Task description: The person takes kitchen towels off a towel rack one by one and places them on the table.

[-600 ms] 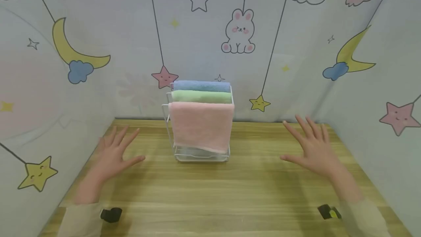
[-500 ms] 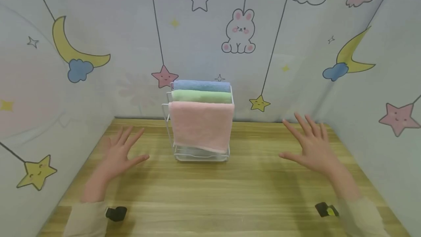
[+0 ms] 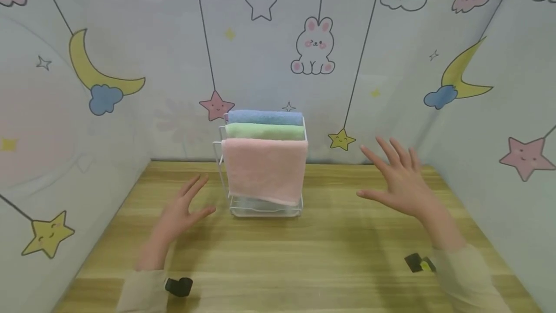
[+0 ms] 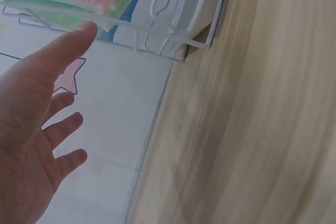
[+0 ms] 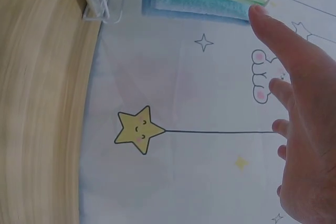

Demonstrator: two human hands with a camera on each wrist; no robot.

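Note:
A white wire rack [image 3: 266, 214] stands near the back of the table, with three towels draped over its bars. The pink towel [image 3: 265, 170] hangs at the front, the green towel [image 3: 265, 131] behind it, and the blue towel [image 3: 265, 117] at the back. My left hand [image 3: 177, 214] is left of the rack, holding nothing, fingers extended and thumb apart. In the left wrist view its thumb overlaps the rack's wire. My right hand [image 3: 401, 185] is farther off to the right, fingers spread and nothing in it. Towel edges also show in the right wrist view.
The wood-grain table [image 3: 278, 264] is enclosed by a white back wall [image 3: 265, 62] and side walls printed with stars, moons and a rabbit. Both sleeved wrists carry a small black device, one on the left [image 3: 179, 287] and one on the right [image 3: 419, 263].
My left hand has moved right, closer to the rack. The right hand has shifted a little left and up. The rack and towels stay put, while the head view has tilted slightly.

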